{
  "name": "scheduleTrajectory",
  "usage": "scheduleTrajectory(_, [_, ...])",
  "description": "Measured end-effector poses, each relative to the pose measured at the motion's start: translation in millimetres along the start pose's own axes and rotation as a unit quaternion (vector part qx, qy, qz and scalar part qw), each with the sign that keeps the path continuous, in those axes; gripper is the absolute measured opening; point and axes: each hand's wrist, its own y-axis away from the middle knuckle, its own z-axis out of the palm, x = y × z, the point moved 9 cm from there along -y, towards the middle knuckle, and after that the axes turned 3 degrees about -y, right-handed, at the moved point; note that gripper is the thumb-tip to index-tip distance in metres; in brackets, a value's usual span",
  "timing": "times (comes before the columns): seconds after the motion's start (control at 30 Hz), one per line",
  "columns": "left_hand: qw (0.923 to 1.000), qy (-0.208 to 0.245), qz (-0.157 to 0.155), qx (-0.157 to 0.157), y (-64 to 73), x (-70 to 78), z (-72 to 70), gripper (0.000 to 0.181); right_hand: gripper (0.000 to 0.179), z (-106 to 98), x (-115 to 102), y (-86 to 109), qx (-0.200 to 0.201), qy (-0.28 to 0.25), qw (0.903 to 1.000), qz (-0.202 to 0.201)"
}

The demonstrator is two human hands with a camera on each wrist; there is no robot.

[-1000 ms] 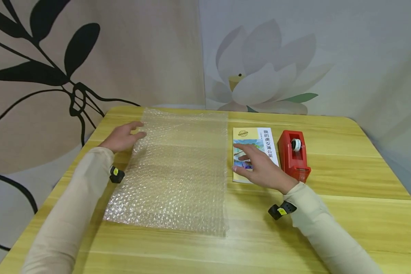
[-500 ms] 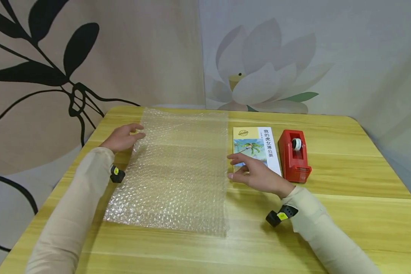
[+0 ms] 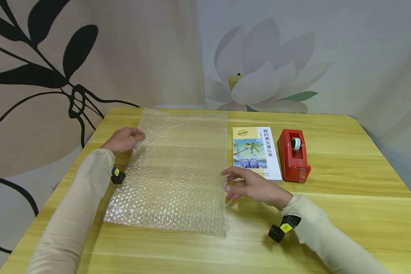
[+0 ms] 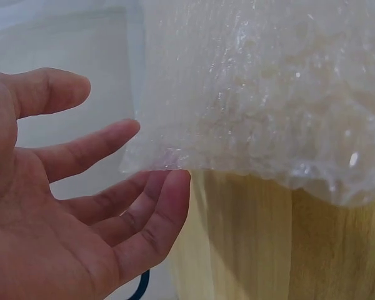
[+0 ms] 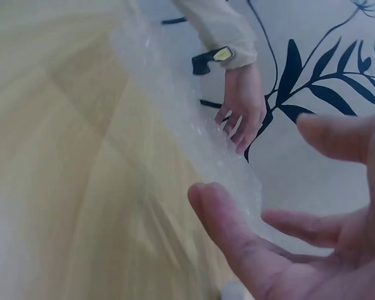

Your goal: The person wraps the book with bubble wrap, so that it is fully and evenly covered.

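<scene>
Lying between both hands (image 3: 122, 140) (image 3: 255, 186): bubble wrap (image 3: 179, 171).

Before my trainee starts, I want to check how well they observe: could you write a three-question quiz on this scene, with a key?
1. True or false: in the head view, the book lies between the bubble wrap and the tape dispenser.
2. Which is the left hand nearest to?
A) the book
B) the bubble wrap
C) the tape dispenser
3. Fill in: the tape dispenser's body is coloured ____.

Key: 1 true; 2 B; 3 red.
</scene>
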Motion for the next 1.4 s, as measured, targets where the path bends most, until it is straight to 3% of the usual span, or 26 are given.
scheduleTrajectory(0.23, [1.0000,-0.003,-0.007,-0.003,-1.8,-4.7,0.7,0.060,0.052,8.1,9.7,-2.6,-0.001,-0.022,0.9995,0.024])
scheduleTrajectory(0.67, [0.9998,-0.001,-0.017,-0.005,3.0,-3.2,-0.9,0.065,0.047,10.1,5.3,-8.2,0.022,-0.039,0.9990,-0.008])
scheduleTrajectory(1.07, [0.9997,0.016,-0.014,0.014,12.6,-12.3,-1.3,0.063,0.047,3.1,-1.9,-11.5,0.072,0.001,0.9968,-0.034])
scheduleTrajectory(1.4, [0.9990,0.022,-0.019,0.033,28.8,-23.8,-5.0,0.064,0.051,-3.5,-5.0,-17.1,0.094,0.035,0.9940,-0.044])
